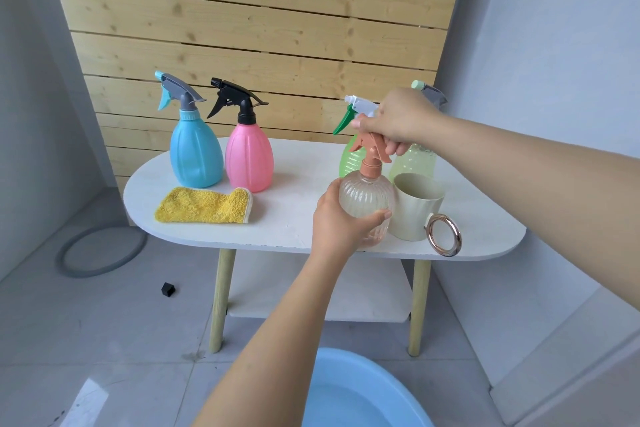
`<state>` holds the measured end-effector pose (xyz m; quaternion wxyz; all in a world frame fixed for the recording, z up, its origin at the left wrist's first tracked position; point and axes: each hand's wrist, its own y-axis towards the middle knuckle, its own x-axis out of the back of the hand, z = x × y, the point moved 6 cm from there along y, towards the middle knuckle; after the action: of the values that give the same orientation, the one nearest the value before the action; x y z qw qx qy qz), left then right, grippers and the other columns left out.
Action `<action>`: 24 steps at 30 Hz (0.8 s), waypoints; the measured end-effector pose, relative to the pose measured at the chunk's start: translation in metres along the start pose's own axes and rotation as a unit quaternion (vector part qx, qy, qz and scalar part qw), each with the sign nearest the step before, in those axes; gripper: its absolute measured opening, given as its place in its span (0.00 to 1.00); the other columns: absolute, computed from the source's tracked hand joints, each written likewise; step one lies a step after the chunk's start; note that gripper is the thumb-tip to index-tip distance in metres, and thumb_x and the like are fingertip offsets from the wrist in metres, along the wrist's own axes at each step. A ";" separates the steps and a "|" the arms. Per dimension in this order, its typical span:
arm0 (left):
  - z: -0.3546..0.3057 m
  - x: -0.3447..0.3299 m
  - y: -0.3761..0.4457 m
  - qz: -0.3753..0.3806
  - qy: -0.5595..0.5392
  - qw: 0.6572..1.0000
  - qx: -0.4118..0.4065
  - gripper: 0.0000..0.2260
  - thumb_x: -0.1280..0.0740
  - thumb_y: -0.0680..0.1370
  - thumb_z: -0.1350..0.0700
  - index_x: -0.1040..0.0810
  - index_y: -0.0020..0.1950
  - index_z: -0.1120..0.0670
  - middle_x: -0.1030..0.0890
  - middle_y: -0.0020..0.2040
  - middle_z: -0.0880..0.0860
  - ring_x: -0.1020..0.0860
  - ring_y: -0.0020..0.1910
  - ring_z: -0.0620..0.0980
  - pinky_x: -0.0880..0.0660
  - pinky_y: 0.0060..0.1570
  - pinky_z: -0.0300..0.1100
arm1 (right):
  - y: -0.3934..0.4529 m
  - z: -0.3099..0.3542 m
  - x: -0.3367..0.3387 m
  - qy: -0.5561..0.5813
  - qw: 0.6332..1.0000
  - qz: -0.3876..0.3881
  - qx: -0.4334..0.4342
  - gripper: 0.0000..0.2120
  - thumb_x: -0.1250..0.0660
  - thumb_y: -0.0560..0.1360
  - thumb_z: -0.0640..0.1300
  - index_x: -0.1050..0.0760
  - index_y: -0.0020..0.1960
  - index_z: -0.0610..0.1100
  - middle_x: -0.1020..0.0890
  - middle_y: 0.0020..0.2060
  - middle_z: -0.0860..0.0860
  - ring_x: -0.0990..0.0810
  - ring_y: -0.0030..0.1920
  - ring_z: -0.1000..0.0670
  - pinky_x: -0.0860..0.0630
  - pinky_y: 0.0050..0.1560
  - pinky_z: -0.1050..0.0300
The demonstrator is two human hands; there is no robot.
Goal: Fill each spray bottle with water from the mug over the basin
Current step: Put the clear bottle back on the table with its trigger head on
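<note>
My left grip (341, 218) clasps the clear bottle (365, 199), right grip (398, 121) pinches its sprayer head (370, 146); twisting could knock the mug (414, 210) just beside it.

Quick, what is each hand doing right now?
Left hand: grips the clear bottle by its body.
Right hand: grips its orange sprayer head.

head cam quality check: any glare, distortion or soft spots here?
Head view: even, soft daylight with faint shadows; wide-angle bowing bends the wooden slat wall and stretches the right forearm; a pale glare patch lies on the grey floor tiles; the clear ribbed spray bottle, held by the left hand and right hand, looks slightly soft; the blue plastic basin is cropped at the bottom edge.
</note>
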<state>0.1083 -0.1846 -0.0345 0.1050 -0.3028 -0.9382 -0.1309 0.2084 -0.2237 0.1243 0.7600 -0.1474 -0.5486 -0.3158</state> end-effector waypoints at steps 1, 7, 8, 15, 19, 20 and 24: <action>0.000 0.000 0.000 0.001 -0.005 1.000 0.002 0.42 0.22 0.63 0.44 0.36 0.72 0.48 0.29 0.67 0.47 0.30 0.66 0.48 0.25 0.58 0.46 | -0.003 0.001 0.001 -0.012 1.000 0.000 0.023 0.21 0.35 0.76 0.57 0.23 0.35 0.39 0.19 0.27 0.45 0.24 0.23 0.51 0.31 0.29 0.64; -0.001 0.000 0.000 0.000 0.010 1.000 0.006 0.43 0.22 0.63 0.44 0.37 0.73 0.48 0.30 0.68 0.47 0.31 0.66 0.48 0.25 0.58 0.49 | -0.012 0.010 0.014 -0.120 0.974 0.050 0.184 0.21 0.37 0.78 0.38 0.30 0.68 0.54 0.24 0.60 0.52 0.23 0.46 0.52 0.29 0.49 0.59; 0.000 0.000 0.000 0.000 0.007 1.000 0.007 0.44 0.21 0.62 0.43 0.37 0.73 0.48 0.30 0.68 0.47 0.30 0.65 0.48 0.24 0.57 0.50 | -0.012 0.011 0.014 -0.171 0.961 0.072 0.205 0.23 0.37 0.78 0.37 0.31 0.69 0.56 0.30 0.68 0.53 0.25 0.52 0.53 0.32 0.54 0.60; -0.002 0.001 0.000 -0.003 0.019 1.000 0.005 0.43 0.22 0.63 0.43 0.38 0.73 0.49 0.29 0.68 0.48 0.30 0.66 0.49 0.26 0.59 0.49 | 0.000 0.013 0.013 -0.296 0.920 0.124 0.224 0.20 0.32 0.76 0.48 0.29 0.66 0.59 0.40 0.74 0.60 0.34 0.69 0.49 0.37 0.60 0.58; -0.003 0.001 -0.001 -0.002 0.022 1.000 0.004 0.43 0.22 0.64 0.43 0.38 0.73 0.49 0.29 0.68 0.48 0.31 0.67 0.49 0.27 0.60 0.46 | 0.002 0.015 0.018 -0.258 0.939 0.104 0.202 0.14 0.30 0.73 0.52 0.21 0.58 0.54 0.21 0.56 0.57 0.26 0.56 0.50 0.28 0.52 0.56; -0.004 0.002 -0.001 -0.003 0.025 1.000 0.001 0.42 0.22 0.64 0.44 0.38 0.73 0.49 0.29 0.68 0.48 0.31 0.67 0.49 0.28 0.60 0.44 | 0.001 0.014 0.019 -0.259 0.942 0.098 0.192 0.13 0.30 0.72 0.54 0.20 0.55 0.53 0.20 0.48 0.57 0.25 0.50 0.51 0.29 0.46 0.57; -0.004 0.001 -0.002 -0.005 0.025 1.000 0.000 0.41 0.22 0.64 0.44 0.37 0.73 0.49 0.29 0.67 0.48 0.31 0.66 0.48 0.30 0.57 0.41 | 0.000 0.010 0.019 -0.291 0.943 0.068 0.149 0.19 0.34 0.72 0.63 0.20 0.48 0.47 0.19 0.37 0.51 0.23 0.42 0.48 0.31 0.38 0.57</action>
<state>0.1070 -0.1867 -0.0305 0.1282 -0.2945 -0.9368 -0.1388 0.2045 -0.2236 0.1452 0.6001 -0.1545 -0.7754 -0.1217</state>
